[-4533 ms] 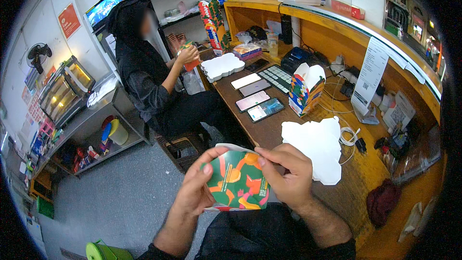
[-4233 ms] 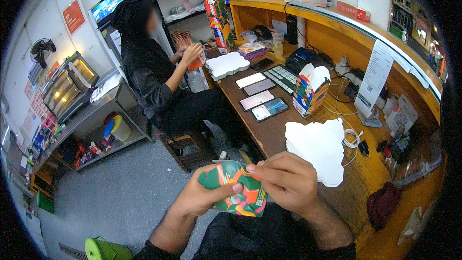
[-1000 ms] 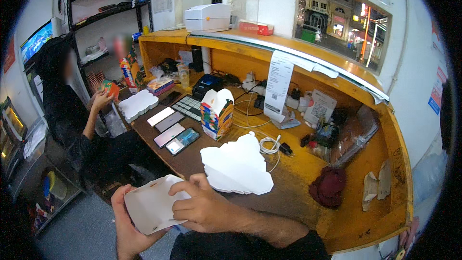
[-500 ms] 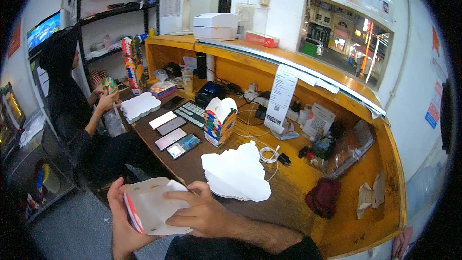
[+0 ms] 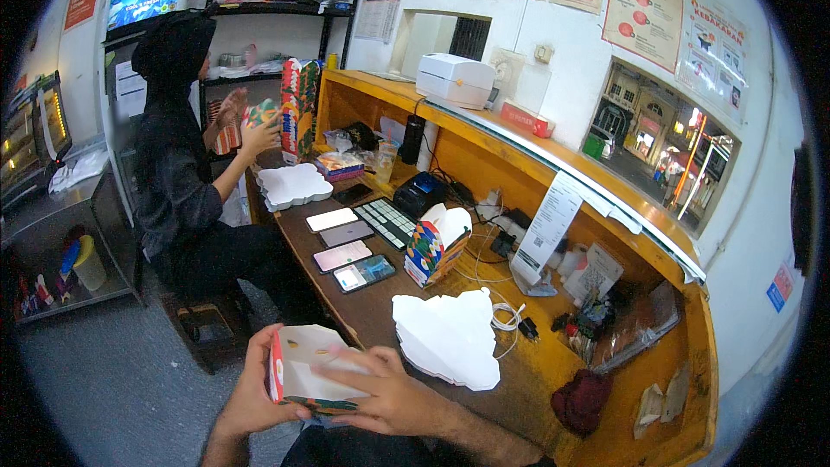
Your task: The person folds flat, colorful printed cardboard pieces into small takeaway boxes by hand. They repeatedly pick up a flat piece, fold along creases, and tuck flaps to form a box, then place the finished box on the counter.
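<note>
A small paper food box, white inside with a red and patterned outside, is held low in front of me, its open side facing up. My left hand wraps round its left side. My right hand grips the right side, with blurred fingers reaching into the box and others under its edge. Ahead of it on the table lies a stack of flat white box blanks. Beyond those stands a folded patterned box with white flaps raised.
At left a co-worker in black holds a patterned box beside a tall box stack. Several phones, a keyboard, more white blanks and a coiled white cable lie on the table. A paper receipt hangs from the shelf.
The view has swung left and up. My right fingers have shifted within the box, and its patterned outer side now shows. The co-worker's box and hands are raised higher.
</note>
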A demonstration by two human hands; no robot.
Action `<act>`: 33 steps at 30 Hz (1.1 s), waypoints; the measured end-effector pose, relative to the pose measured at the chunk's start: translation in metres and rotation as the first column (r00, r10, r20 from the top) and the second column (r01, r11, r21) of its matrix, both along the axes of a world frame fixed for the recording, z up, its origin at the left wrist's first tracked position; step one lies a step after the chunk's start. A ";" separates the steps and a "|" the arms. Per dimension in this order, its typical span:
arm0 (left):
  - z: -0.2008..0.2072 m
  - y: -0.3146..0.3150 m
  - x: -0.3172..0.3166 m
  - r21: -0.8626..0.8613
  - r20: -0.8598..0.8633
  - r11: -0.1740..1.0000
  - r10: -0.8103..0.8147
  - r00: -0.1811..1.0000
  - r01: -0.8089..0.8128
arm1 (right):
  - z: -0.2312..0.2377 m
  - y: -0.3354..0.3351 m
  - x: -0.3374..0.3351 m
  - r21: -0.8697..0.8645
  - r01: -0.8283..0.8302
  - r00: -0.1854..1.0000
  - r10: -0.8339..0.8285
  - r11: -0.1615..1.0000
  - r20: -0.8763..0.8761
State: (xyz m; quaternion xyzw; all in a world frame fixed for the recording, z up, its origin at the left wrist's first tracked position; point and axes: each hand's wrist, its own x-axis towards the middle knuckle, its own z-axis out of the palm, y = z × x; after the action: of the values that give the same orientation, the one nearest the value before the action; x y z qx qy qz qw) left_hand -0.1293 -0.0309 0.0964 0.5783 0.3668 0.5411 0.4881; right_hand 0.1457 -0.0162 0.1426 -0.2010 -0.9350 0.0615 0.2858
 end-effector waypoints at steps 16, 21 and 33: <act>-0.188 -0.058 0.105 0.334 -0.529 0.942 0.224 0.819 -0.041 | 0.048 0.234 0.190 0.259 0.814 0.571 -0.798 0.520 -0.195; -0.187 -0.057 0.097 0.309 -0.551 0.950 0.208 0.808 -0.034 | 0.051 0.236 0.183 0.175 0.807 0.548 -0.825 0.564 0.136; -0.187 -0.057 0.097 0.338 -0.561 0.940 0.234 0.794 -0.038 | 0.065 0.255 0.158 0.274 0.762 0.511 -0.804 0.587 0.303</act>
State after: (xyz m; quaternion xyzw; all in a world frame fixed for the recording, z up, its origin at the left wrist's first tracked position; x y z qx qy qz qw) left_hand -0.0324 -0.0876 -0.0906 0.7590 0.4528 0.4175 0.2112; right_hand 0.3032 0.2391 0.2072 -0.5936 -0.7815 -0.1653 0.0973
